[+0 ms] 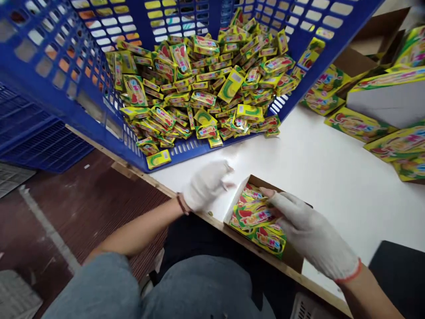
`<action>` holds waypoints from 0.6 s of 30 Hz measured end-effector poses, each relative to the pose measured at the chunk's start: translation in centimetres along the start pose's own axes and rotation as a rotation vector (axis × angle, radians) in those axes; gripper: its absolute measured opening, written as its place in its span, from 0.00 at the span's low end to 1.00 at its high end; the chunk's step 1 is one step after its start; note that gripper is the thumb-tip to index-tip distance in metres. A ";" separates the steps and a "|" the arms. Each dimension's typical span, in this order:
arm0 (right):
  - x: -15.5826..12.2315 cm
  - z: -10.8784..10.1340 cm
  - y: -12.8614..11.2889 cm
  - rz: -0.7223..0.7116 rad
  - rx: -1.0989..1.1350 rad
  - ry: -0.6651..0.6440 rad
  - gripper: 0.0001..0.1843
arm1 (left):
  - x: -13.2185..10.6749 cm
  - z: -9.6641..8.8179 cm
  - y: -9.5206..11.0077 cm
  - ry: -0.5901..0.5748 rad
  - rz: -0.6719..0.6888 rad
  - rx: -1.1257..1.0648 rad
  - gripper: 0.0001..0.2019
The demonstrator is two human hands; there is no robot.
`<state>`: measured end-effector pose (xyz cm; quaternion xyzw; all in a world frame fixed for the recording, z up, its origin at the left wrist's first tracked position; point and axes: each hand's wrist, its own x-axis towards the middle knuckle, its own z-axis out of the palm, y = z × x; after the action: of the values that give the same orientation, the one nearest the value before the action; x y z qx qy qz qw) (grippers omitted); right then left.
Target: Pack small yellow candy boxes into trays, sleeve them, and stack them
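Note:
Both my hands wear white cloth gloves. My right hand [308,232] rests on yellow-green packets [254,217] stacked in a small open cardboard box [294,259] at the table's near edge, its fingers pressed on the top packet. My left hand [207,184] hovers just left of the box; it is blurred by motion and its fingers are hard to read. A tilted blue plastic crate [49,84] behind holds a heap of several more such packets [199,88].
The white table [332,168] has a wooden front edge. Printed display boxes [358,124] and brown cartons lie at the right. Another blue crate [33,141] stands at left on the dark floor. A dark object [398,270] sits at the near right. My knees are below.

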<state>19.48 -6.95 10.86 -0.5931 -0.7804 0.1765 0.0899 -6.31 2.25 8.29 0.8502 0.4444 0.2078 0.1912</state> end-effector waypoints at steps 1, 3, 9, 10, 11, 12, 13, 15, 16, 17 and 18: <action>-0.5 0.2 0.8 0.070 0.112 0.024 0.32 | -0.1 -1.2 -2.4 0.044 -0.123 0.149 0.13; -1.3 0.9 1.8 0.249 0.338 0.035 0.28 | -0.5 -3.4 -7.5 0.092 -0.333 0.331 0.11; -0.4 5.3 1.1 0.701 0.685 -0.291 0.27 | -2.2 -5.7 -15.3 0.044 -0.567 0.342 0.27; -0.1 5.9 0.8 0.656 0.635 -0.312 0.25 | -2.5 -5.5 -14.8 0.085 -0.563 0.258 0.28; 0.2 6.4 0.5 0.586 0.548 -0.318 0.22 | -2.7 -5.2 -14.0 0.134 -0.560 0.153 0.27; 0.4 6.8 0.2 0.510 0.443 -0.320 0.18 | -2.9 -4.7 -12.9 0.182 -0.557 0.040 0.26; 0.4 7.0 0.0 0.441 0.343 -0.327 0.15 | -3.0 -4.0 -11.7 0.219 -0.554 -0.078 0.25; 0.4 7.3 -0.2 0.354 0.202 -0.355 0.12 | -2.9 -2.1 -8.9 0.250 -0.533 -0.277 0.22; 0.4 7.3 -0.2 0.336 0.158 -0.365 0.12 | -2.7 -1.0 -7.5 0.238 -0.521 -0.371 0.23; 0.4 7.3 -0.1 0.318 0.124 -0.371 0.12 | -2.5 0.1 -6.1 0.215 -0.512 -0.469 0.25; 0.3 7.2 0.0 0.294 0.096 -0.373 0.12 | -2.2 1.1 -4.7 0.189 -0.507 -0.583 0.26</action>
<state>16.84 -7.85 4.17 -0.6524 -0.6796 0.3310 -0.0543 -10.01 2.78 4.58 0.6006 0.5783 0.3487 0.4281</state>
